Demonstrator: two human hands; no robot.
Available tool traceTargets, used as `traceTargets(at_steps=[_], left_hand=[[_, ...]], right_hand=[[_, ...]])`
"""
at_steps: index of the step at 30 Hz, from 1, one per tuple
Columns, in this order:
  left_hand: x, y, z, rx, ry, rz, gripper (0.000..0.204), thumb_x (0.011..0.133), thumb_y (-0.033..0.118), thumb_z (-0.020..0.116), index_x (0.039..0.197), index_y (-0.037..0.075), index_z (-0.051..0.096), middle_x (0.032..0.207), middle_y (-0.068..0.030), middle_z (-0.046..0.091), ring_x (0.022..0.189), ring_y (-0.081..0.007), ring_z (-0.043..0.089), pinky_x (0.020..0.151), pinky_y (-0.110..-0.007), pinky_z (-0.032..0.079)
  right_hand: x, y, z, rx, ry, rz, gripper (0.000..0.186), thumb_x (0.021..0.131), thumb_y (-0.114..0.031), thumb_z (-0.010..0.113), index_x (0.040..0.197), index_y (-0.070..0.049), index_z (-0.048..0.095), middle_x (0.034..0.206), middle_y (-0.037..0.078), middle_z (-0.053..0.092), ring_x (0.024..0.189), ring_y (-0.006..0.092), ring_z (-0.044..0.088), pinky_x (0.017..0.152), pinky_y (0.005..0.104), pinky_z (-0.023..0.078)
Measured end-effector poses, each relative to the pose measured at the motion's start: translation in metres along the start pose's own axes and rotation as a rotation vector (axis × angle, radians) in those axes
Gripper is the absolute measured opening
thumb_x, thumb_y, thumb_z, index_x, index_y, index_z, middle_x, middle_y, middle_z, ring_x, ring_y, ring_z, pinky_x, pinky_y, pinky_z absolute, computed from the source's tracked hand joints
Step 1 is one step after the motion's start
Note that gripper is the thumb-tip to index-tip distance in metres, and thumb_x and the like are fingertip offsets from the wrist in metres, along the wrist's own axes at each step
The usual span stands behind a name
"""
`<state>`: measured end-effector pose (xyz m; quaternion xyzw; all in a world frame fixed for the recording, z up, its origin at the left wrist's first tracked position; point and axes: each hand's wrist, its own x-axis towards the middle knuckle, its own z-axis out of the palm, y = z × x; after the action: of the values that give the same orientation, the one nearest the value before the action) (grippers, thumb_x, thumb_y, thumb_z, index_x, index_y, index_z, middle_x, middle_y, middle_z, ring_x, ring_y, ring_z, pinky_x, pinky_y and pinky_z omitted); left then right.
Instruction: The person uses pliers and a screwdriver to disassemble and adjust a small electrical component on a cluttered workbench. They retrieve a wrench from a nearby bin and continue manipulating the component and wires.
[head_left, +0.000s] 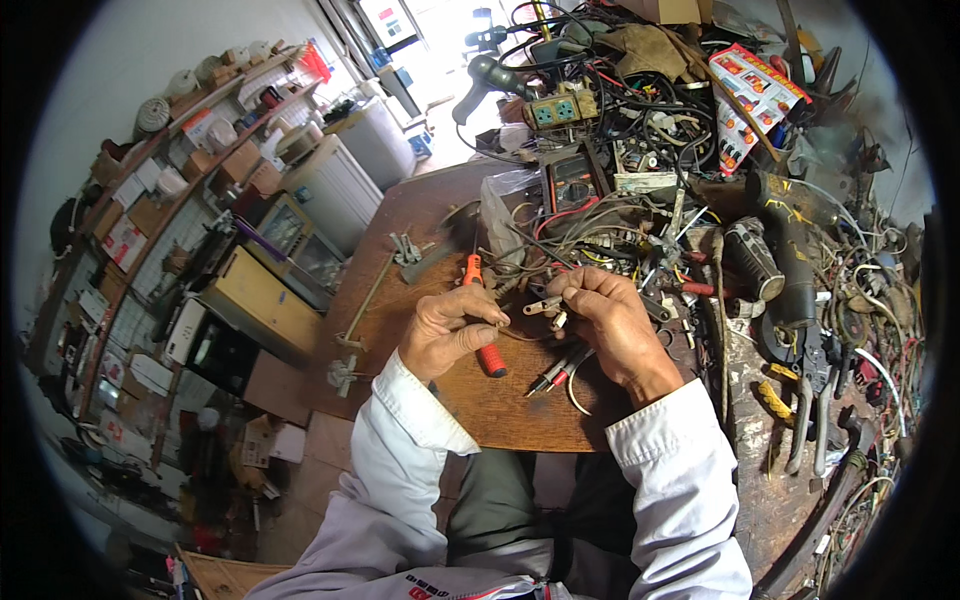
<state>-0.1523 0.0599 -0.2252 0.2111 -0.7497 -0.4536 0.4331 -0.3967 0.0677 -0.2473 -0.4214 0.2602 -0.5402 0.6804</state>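
Observation:
My left hand (450, 325) is closed in a pinch above the wooden table (470, 410); whatever lies between its fingertips is too small to name. Beside it, my right hand (612, 325) pinches a small cream-coloured connector piece (542, 306), with another small pale part hanging just below. Partly hidden behind my left hand lies a tool with a red and orange handle (492, 360), seemingly a screwdriver. Between my hands and the table's near edge rest red and black test probes (550, 376), next to a curved white wire (575, 392).
A multimeter (572, 182) stands beyond my hands among tangled cables. Crowding the right side are loose wires, pliers (805, 400) and a dark heat gun-like tool (790, 250). Far back sits a socket block (562, 110). Cluttered shelves (185, 205) line the left wall.

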Motion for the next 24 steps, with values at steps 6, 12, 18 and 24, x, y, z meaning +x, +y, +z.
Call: traceTargets(at_steps=[6, 12, 18, 24], left_hand=[[-0.003, -0.005, -0.012, -0.213, -0.077, 0.024, 0.016, 0.080, 0.005, 0.080, 0.095, 0.003, 0.074, 0.091, -0.0099, 0.067, 0.087, -0.0212, 0.061, 0.077, -0.034, 0.049], [0.002, -0.006, -0.008, -0.224, -0.126, 0.084, 0.020, 0.080, 0.005, 0.081, 0.098, 0.005, 0.075, 0.089, -0.0077, 0.067, 0.075, -0.0180, 0.056, 0.061, -0.029, 0.045], [0.000, -0.008, -0.009, -0.247, -0.104, 0.030, 0.020, 0.079, 0.004, 0.081, 0.098, 0.004, 0.074, 0.089, -0.0093, 0.067, 0.082, -0.0202, 0.060, 0.072, -0.033, 0.048], [-0.003, -0.006, -0.010, -0.143, -0.063, -0.009, 0.017, 0.083, -0.002, 0.075, 0.100, 0.000, 0.073, 0.093, -0.0100, 0.068, 0.089, -0.0182, 0.062, 0.080, -0.031, 0.050]], right_hand=[[0.001, -0.001, -0.002, 0.024, -0.043, -0.050, 0.016, 0.095, -0.005, 0.052, 0.103, 0.003, 0.064, 0.088, 0.007, 0.065, 0.074, 0.0154, 0.060, 0.066, 0.0296, 0.051], [0.000, -0.003, -0.001, 0.076, -0.036, -0.051, 0.017, 0.094, -0.003, 0.051, 0.102, 0.005, 0.064, 0.086, 0.009, 0.065, 0.073, 0.0156, 0.060, 0.065, 0.0283, 0.050], [0.000, -0.002, -0.002, 0.067, -0.024, -0.046, 0.017, 0.093, -0.003, 0.051, 0.101, 0.004, 0.064, 0.087, 0.009, 0.065, 0.074, 0.0155, 0.061, 0.065, 0.0285, 0.050], [0.001, -0.002, 0.000, 0.052, -0.009, -0.030, 0.017, 0.094, -0.003, 0.051, 0.101, 0.004, 0.065, 0.087, 0.008, 0.065, 0.073, 0.0147, 0.060, 0.064, 0.0282, 0.050]])
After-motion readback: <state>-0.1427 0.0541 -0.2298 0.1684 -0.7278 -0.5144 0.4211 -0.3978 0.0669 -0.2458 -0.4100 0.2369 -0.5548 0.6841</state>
